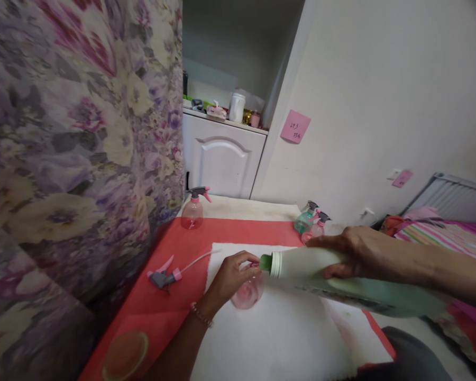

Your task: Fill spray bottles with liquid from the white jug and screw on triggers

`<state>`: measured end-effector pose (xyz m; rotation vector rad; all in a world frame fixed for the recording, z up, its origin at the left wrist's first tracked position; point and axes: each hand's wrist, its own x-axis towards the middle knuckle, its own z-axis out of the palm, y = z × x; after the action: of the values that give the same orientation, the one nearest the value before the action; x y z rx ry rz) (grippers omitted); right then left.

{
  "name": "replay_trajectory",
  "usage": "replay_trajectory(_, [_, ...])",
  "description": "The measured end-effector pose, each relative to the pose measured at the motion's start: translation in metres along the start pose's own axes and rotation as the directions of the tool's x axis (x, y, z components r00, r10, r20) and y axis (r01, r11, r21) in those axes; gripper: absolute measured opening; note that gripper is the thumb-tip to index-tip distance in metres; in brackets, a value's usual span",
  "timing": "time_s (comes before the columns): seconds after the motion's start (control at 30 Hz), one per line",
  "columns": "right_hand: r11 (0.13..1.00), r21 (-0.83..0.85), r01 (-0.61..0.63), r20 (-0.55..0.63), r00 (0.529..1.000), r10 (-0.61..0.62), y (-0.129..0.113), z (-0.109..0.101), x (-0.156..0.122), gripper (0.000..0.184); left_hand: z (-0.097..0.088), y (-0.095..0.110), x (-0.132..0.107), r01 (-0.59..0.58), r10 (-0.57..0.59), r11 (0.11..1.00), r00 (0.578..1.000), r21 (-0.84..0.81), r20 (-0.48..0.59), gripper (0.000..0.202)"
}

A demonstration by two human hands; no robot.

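Observation:
My left hand [238, 269] is closed round the neck of a pink see-through spray bottle [249, 293] with no head on it, standing on a white cloth [285, 328]. In my right hand [351, 251] lies a large pale green jug-like bottle [365, 291], tipped sideways. Its green spout [265, 262] is right at the small bottle's mouth; whether liquid flows I cannot make out. To the left, a grey and pink spray head [164, 278] with its thin tube rests on the red table cover [143, 328].
A pink spray bottle [192, 211] stands at the back left. A green spray bottle [303, 219] and another pink one [317, 228] stand at the back right. A round lid-like disc [126, 354] lies front left. A floral curtain [83, 148] hangs left; a bed [452, 227] is at right.

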<state>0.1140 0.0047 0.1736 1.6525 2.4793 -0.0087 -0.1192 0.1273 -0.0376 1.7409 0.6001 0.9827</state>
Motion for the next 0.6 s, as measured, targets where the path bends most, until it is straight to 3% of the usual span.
replay_trajectory(0.6, [1.000, -0.001, 0.009, 0.015, 1.000, -0.009, 0.0008, -0.0014, -0.0006, 0.051, 0.0008, -0.0013, 0.0009, 0.004, -0.004, 1.000, 1.000, -0.009, 0.007, 0.013])
